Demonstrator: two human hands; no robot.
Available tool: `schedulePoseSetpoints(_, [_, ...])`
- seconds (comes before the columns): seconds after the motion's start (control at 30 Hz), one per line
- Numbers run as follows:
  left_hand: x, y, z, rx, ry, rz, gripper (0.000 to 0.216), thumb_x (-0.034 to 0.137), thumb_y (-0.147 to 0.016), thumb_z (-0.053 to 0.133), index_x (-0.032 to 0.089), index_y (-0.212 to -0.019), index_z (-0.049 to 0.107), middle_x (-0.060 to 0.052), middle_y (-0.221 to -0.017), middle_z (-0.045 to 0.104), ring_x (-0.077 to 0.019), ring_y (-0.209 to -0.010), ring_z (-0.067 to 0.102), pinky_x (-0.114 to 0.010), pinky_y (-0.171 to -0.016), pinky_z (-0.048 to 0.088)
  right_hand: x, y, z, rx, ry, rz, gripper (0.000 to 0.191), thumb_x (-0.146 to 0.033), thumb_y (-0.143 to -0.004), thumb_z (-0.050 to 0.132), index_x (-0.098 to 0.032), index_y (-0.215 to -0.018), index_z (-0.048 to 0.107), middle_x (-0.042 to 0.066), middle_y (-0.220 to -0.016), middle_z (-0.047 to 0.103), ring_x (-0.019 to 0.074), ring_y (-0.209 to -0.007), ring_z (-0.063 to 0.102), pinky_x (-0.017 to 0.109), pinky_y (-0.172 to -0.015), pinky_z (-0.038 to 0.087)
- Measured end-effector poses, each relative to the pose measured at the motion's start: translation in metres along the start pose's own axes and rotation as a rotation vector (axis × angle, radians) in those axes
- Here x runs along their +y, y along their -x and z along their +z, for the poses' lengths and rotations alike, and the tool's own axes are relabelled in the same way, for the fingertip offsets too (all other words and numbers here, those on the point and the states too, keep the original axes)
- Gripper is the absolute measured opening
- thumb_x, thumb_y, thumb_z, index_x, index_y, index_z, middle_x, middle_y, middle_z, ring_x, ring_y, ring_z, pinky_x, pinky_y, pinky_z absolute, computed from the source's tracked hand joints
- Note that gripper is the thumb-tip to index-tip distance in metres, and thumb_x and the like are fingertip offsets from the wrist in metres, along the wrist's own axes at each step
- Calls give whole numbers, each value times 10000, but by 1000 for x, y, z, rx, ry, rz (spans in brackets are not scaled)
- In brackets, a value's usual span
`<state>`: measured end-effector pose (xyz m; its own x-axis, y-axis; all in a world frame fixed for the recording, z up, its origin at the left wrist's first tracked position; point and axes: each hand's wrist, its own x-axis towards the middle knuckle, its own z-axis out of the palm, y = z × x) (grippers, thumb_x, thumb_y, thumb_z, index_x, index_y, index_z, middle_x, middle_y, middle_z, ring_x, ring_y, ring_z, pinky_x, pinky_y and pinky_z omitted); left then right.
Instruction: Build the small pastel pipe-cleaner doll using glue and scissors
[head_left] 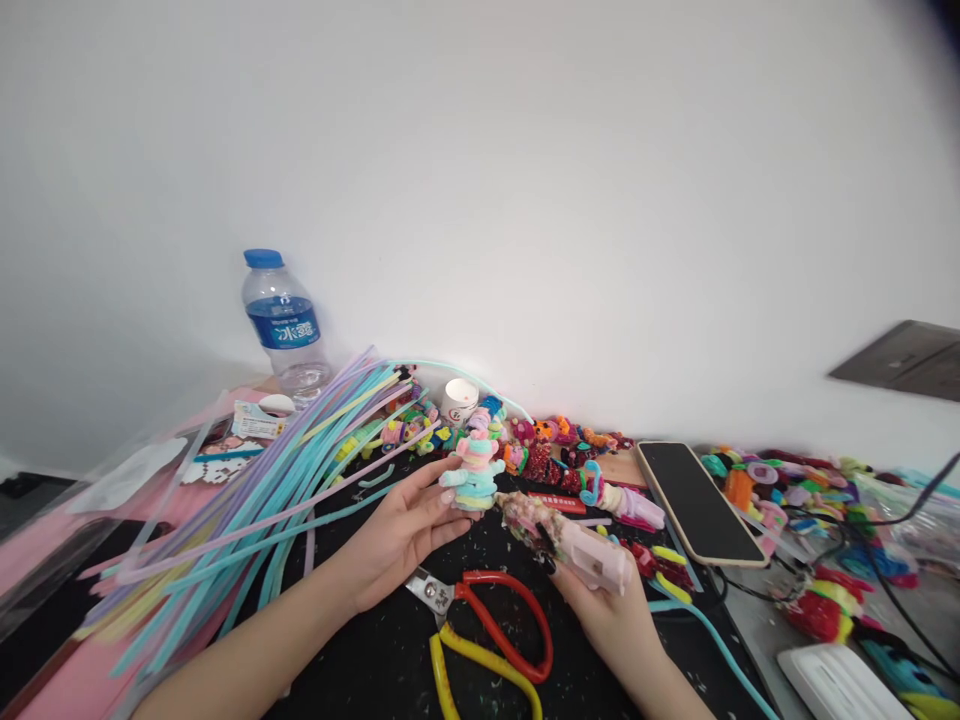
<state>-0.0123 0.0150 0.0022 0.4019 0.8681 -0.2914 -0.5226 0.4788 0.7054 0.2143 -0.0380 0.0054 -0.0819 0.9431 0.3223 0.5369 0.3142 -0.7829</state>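
Note:
My left hand [420, 525] pinches a small pastel pipe-cleaner figure [474, 475], which stands upright with pink, aqua and yellow bands. In my right hand [600, 610] is a pale pink hot glue gun [589, 555], its front half crusted with residue. The gun's tip points left, close to the lower right side of the figure; whether they touch I cannot tell. Below both hands lie scissors [435, 592] with one red and one yellow handle, on a black work mat [367, 655].
A bundle of pastel pipe cleaners [262, 530] spreads over the left side. Behind it a water bottle [283, 325] stands against the wall. Several finished pipe-cleaner pieces [547, 460] line the back, beside a small paper cup [460, 398]. On the right are a phone [701, 505] and dark cables [885, 590].

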Motion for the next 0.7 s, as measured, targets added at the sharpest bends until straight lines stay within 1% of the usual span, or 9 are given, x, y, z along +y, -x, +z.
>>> schedulePoseSetpoints(0.17, [0,0,-1,-10,13,-4,422,167,-782,661,231,-1188,562,-50,-1005,714,-152,-859,686,-255,-795,533,1,0,1,16,-51,26,193,-219,-746,576,-140,-891,676,59,-731,714,219,-638,669,285,-582,546])
schedulePoseSetpoints(0.33, [0,0,-2,-19,33,-15,371,167,-767,676,213,-1127,597,-49,-951,723,-150,-827,691,-246,-772,536,1,0,1,13,-90,16,247,-205,-745,583,-157,-964,686,80,-868,738,250,-773,692,318,-678,568])
schedulePoseSetpoints(0.4, [0,0,-2,-31,40,-12,331,168,-761,683,208,-1083,618,-44,-925,725,-145,-807,691,-239,-754,538,0,0,1,5,-100,24,275,-207,-742,588,-158,-997,680,83,-894,738,251,-770,692,327,-680,571])
schedulePoseSetpoints(0.5, [0,0,-2,-55,45,-13,251,173,-759,685,196,-1006,643,-44,-907,725,-141,-796,691,-232,-740,543,0,0,0,-3,-89,31,266,-217,-745,589,-154,-987,681,81,-874,738,245,-742,688,325,-668,569])
schedulePoseSetpoints(0.6, [0,0,-3,-84,50,-16,215,183,-761,685,194,-973,651,-41,-889,722,-139,-795,691,-225,-735,547,0,1,0,-9,-67,28,227,-219,-754,580,-152,-949,676,73,-840,727,238,-743,679,312,-668,554])
schedulePoseSetpoints(0.7, [0,-1,-4,-91,60,-11,201,180,-759,684,203,-957,655,-24,-854,716,-127,-779,688,-209,-724,550,2,1,0,-6,-29,26,129,-223,-763,562,-159,-833,651,45,-719,685,216,-675,651,283,-600,525])
